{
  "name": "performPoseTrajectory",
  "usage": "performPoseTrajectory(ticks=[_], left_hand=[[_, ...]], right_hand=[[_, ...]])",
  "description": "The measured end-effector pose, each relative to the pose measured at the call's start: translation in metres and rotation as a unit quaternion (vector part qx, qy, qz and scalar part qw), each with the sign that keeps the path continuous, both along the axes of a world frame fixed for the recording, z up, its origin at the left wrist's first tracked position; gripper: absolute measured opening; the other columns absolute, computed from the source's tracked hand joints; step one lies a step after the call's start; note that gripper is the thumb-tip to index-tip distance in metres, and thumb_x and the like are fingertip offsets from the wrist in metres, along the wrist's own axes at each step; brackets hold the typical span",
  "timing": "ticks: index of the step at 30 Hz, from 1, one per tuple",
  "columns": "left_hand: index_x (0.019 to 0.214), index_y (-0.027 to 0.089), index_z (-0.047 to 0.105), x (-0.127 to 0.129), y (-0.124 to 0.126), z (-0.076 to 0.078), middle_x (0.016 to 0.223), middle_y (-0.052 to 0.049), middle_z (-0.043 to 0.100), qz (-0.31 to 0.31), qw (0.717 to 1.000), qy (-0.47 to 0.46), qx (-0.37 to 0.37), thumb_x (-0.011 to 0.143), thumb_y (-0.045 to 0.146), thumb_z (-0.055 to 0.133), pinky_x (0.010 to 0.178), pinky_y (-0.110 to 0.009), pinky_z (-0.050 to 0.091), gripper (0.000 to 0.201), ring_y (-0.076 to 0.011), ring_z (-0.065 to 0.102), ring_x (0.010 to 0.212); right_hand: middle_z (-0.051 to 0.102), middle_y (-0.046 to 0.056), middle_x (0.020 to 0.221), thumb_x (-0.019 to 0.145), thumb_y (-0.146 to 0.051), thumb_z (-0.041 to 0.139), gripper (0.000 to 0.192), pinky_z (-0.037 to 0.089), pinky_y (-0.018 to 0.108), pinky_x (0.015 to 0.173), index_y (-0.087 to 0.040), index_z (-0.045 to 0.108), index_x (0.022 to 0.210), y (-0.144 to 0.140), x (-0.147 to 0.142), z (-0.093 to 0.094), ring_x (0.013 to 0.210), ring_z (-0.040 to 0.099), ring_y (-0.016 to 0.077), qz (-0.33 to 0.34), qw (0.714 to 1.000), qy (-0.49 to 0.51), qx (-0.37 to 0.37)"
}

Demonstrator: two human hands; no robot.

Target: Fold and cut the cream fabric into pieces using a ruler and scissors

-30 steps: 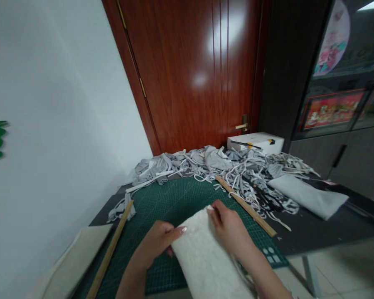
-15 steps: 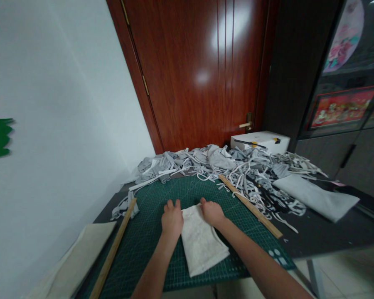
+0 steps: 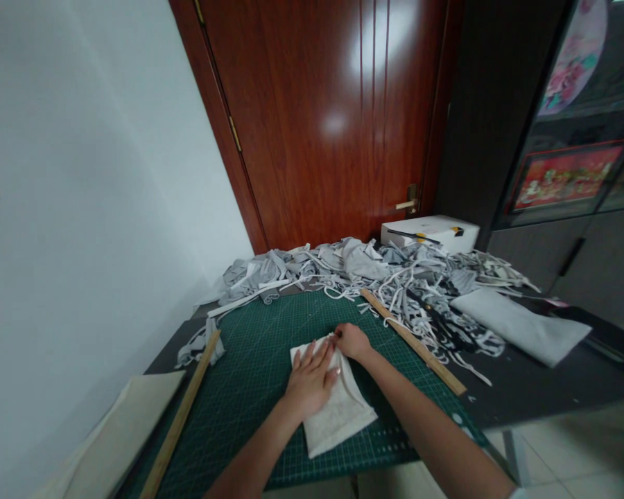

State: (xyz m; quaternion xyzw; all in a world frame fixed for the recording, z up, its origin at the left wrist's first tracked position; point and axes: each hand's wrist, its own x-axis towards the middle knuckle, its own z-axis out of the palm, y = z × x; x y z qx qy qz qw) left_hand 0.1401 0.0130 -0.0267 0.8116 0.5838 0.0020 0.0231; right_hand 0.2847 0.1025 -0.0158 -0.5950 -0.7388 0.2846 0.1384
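left hand (image 3: 310,380) now flat, fingers spread, pressing white cloth (image 3: 338,412), no longer at its far edge | cloth mid green mat (image 3: 249,367), skewed | right hand (image 3: 351,341) pinches far corner | smoothing underway

Dark table (image 3: 541,388) carries green cutting mat (image 3: 260,346) at centre. White cloth piece (image 3: 338,409) laid on mat. Wooden rulers placed at 9 o'clock (image 3: 179,423) and 2 o'clock (image 3: 410,343). Grey strip pile (image 3: 374,274) heaped at 12 o'clock. Folded grey fabric (image 3: 520,322) at 3 o'clock. White box (image 3: 431,232) at far edge.
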Motion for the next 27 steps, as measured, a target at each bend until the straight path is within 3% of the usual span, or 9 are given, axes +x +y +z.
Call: performPoseTrajectory(ticks=[6,9,14,18,24,27], left_hand=[[0.148,0.027,0.026,0.002,0.003,0.000,0.155,0.004,0.018,0.012,1.000,0.009,-0.003,0.098,0.033,0.023,0.114,-0.054,0.013,0.051,-0.0239,0.011,0.143],[0.148,0.026,0.026,0.003,0.004,0.002,0.155,0.005,0.018,0.014,1.000,0.012,-0.009,0.095,0.028,0.025,0.114,-0.053,0.014,0.053,-0.0233,0.011,0.143],[0.148,0.025,0.025,0.003,0.004,0.004,0.155,0.004,0.016,0.012,1.000,0.016,-0.012,0.094,0.028,0.025,0.114,-0.053,0.015,0.054,-0.0240,0.011,0.143],[0.148,0.026,0.026,0.002,0.004,0.002,0.155,0.003,0.017,0.009,1.000,0.013,-0.008,0.095,0.030,0.025,0.113,-0.054,0.016,0.053,-0.0249,0.012,0.143],[0.148,0.027,0.025,0.003,0.004,0.002,0.155,0.003,0.019,0.013,1.000,0.020,-0.005,0.094,0.030,0.028,0.112,-0.055,0.016,0.054,-0.0260,0.013,0.143],[0.148,0.028,0.026,0.003,0.005,0.003,0.155,0.004,0.017,0.010,1.000,0.017,-0.009,0.094,0.030,0.028,0.111,-0.056,0.017,0.054,-0.0267,0.014,0.143]], right_hand=[[0.061,0.007,0.112,0.091,-0.035,0.056,0.031,0.054,0.039,0.078,-0.016,0.057,0.115,-0.007,0.017,0.008,0.092,0.062,0.0186,0.034,0.990,0.059,-0.127],[0.063,0.005,0.105,0.091,-0.035,0.056,0.027,0.054,0.035,0.073,-0.015,0.059,0.109,-0.019,0.028,0.009,0.085,0.063,0.0162,0.052,0.983,0.081,-0.154],[0.058,-0.005,0.058,0.084,-0.022,0.062,0.014,0.043,0.021,0.050,-0.013,0.064,0.073,-0.038,0.033,0.008,0.050,0.052,0.0080,0.046,0.983,0.117,-0.131],[0.046,-0.007,0.040,0.073,-0.011,0.059,0.021,0.034,0.020,0.048,-0.014,0.060,0.052,-0.049,0.030,0.005,0.044,0.046,0.0080,0.034,0.985,0.141,-0.089],[0.056,-0.003,0.053,0.070,-0.011,0.056,0.010,0.034,0.020,0.049,-0.014,0.065,0.071,-0.054,0.027,-0.004,0.048,0.052,0.0101,-0.018,0.988,0.148,-0.038],[0.061,-0.002,0.062,0.068,-0.011,0.060,0.018,0.035,0.019,0.053,-0.015,0.065,0.086,-0.056,0.026,-0.006,0.055,0.055,0.0110,-0.035,0.987,0.156,-0.002]])
